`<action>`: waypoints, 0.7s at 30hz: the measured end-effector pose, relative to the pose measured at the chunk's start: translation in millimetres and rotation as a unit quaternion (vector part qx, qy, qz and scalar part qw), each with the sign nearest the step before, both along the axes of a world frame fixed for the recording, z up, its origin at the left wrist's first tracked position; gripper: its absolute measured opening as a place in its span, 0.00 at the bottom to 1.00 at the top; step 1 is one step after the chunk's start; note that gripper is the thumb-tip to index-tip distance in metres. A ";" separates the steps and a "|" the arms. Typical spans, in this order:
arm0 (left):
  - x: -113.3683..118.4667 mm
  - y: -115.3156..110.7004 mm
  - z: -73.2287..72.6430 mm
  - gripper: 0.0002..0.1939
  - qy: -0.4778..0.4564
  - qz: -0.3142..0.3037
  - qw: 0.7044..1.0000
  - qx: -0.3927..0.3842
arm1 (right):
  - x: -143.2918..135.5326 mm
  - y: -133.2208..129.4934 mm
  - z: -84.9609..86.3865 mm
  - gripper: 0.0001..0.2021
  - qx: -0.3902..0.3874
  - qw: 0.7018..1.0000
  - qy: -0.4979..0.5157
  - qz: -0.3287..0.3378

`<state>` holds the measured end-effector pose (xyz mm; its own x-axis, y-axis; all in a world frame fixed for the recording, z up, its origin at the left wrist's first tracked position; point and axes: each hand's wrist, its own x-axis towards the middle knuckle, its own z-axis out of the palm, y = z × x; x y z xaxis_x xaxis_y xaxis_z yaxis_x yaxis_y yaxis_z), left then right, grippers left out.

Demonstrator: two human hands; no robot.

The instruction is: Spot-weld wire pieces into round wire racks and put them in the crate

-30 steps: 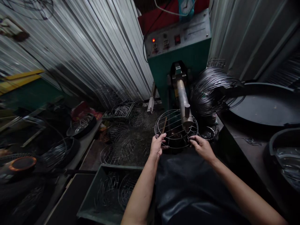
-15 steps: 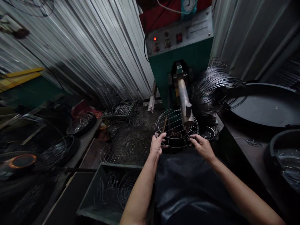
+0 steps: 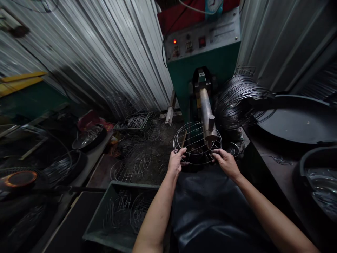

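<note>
A round wire rack (image 3: 193, 137) with parallel bars and two rings lies under the tip of a metal machine arm (image 3: 206, 109). My left hand (image 3: 177, 160) is closed on the rack's left front edge, thumb on top. At the rack's right front edge, just below the arm's tip, my right hand (image 3: 223, 160) pinches with thumb and forefinger; the small part between them is too dark to make out. The arm juts from a green machine (image 3: 179, 79) with a lit red lamp.
A coil of wire (image 3: 237, 102) is right of the machine arm, beside a large round pan (image 3: 297, 119). A black tub (image 3: 302, 172) stands at the right. Front left is a green bin (image 3: 97, 218) holding wire racks. More wire pieces lie on the floor.
The view has shifted slightly. Both hands and the rack stay in nearly the same place under the machine arm.
</note>
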<state>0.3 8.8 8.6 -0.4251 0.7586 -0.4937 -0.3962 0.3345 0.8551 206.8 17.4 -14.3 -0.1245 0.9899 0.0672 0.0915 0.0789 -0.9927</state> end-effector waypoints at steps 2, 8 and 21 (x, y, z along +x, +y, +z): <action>0.1 -0.1 -0.8 0.26 0.001 0.000 1.000 -0.002 | -0.4 0.4 -0.7 0.16 0.000 1.000 0.004 0.002; 0.3 1.1 1.4 0.21 0.007 -0.016 1.000 -0.012 | 1.1 2.1 0.3 0.17 -0.009 1.000 0.008 0.008; 0.3 0.8 -3.1 0.18 0.013 -0.019 0.999 -0.036 | 46.8 -13.5 3.8 0.18 0.053 0.993 -0.094 -0.051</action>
<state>0.5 9.6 5.5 -0.4112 0.7375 -0.5357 -0.3596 0.4088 0.8388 253.6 3.9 -10.5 -0.0442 0.9867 0.1564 0.2864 0.1625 -0.9442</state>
